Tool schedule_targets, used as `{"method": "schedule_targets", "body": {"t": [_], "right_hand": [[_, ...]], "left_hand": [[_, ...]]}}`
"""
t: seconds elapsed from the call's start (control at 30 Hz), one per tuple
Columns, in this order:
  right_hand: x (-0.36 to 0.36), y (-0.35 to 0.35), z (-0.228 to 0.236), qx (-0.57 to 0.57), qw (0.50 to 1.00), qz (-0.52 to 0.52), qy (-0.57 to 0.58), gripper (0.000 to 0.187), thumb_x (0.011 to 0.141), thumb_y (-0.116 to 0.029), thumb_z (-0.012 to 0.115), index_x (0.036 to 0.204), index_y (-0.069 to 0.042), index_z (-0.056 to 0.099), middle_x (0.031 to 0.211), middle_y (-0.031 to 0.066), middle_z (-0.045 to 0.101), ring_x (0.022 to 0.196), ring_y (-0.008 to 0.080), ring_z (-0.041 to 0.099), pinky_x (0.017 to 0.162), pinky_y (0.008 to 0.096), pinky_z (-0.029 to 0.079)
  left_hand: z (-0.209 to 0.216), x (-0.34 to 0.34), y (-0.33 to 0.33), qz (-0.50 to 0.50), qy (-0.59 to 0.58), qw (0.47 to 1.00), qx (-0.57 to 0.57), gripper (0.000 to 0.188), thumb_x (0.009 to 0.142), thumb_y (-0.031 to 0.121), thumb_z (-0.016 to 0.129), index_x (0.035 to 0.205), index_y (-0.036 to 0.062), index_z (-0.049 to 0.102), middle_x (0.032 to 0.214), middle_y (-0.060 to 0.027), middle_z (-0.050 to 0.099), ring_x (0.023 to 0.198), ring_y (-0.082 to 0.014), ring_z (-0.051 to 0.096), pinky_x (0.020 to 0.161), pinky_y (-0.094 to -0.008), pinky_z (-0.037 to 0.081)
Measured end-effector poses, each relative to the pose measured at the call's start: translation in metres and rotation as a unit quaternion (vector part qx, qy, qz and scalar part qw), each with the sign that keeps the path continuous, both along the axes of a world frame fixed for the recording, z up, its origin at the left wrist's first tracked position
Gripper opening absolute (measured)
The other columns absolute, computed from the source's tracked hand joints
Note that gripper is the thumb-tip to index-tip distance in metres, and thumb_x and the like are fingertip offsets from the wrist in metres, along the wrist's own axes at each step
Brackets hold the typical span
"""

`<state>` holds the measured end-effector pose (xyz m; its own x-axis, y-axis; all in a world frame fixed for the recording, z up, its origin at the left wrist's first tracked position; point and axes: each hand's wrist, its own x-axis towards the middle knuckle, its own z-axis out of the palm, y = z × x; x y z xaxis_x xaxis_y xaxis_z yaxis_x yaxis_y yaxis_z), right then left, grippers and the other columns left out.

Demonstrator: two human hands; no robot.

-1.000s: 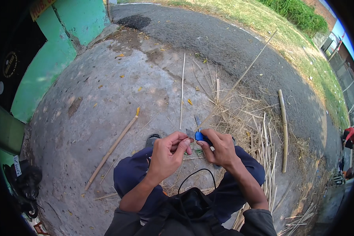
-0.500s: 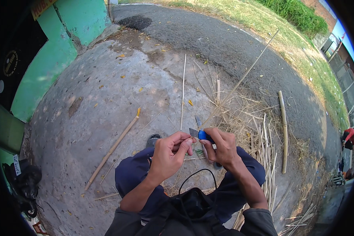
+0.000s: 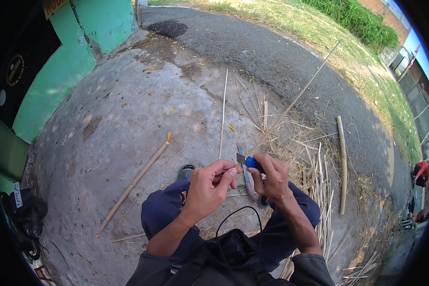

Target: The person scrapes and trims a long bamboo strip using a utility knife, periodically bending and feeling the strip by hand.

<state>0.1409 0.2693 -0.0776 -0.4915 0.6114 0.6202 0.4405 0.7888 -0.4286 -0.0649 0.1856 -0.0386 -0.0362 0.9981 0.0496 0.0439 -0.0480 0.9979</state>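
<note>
My right hand is closed round the blue handle of a cutter knife, its short, wide blade pointing left. Close by, my left hand pinches the near end of a thin bamboo strip, just beside the blade. From there the strip slants far out to the upper right. Below the hands, between my feet, lies a larger knife with a long grey blade. A pale thin stick lies ahead on the concrete, its near end meeting my left hand in the view.
A bamboo pole lies at left, a thicker one at right. Split strips pile beside my right knee, with shavings ahead of them. A green wall stands far left. Another person is at the far right.
My right hand and the cutter knife have shifted slightly right, so the blade sits a little farther from my left fingertips. My left hand keeps its pinch.
</note>
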Motion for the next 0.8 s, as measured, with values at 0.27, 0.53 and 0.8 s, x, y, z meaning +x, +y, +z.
{"method": "schedule_targets", "body": {"t": [0.27,0.53,0.8], "right_hand": [[0.023,0.026,0.012,-0.022,0.989,-0.132,0.056,0.018,0.099,-0.012,0.075,0.111,-0.001,0.067,0.08,0.0138,0.069,0.061,0.0244,0.068,0.057,0.0346,0.052],[0.117,0.092,0.011,0.018,0.933,-0.326,0.152,0.026,0.111,-0.025,0.061,0.104,0.0,0.067,0.066,0.0048,0.053,0.058,0.013,0.045,0.054,0.0352,0.033],[0.207,0.127,-0.006,0.04,0.848,-0.495,0.186,0.039,0.112,-0.034,0.056,0.104,0.001,0.07,0.067,0.0009,0.051,0.06,0.0134,0.045,0.056,0.0358,0.033]], "left_hand": [[-0.008,-0.003,-0.009,-0.011,0.013,1.0,0.003,0.015,0.107,0.005,0.063,0.11,-0.0045,0.073,0.078,-0.0036,0.072,0.069,-0.0017,0.06,0.059,-0.0203,0.046],[-0.002,-0.021,-0.027,-0.069,0.047,0.996,-0.016,0.015,0.105,0.002,0.062,0.105,-0.0068,0.074,0.077,-0.0051,0.072,0.07,-0.0044,0.064,0.062,-0.022,0.049],[-0.011,-0.084,-0.028,-0.058,0.09,0.992,-0.07,0.015,0.103,0.002,0.062,0.101,-0.0064,0.074,0.076,-0.0061,0.072,0.069,-0.008,0.067,0.063,-0.0241,0.051]]}}
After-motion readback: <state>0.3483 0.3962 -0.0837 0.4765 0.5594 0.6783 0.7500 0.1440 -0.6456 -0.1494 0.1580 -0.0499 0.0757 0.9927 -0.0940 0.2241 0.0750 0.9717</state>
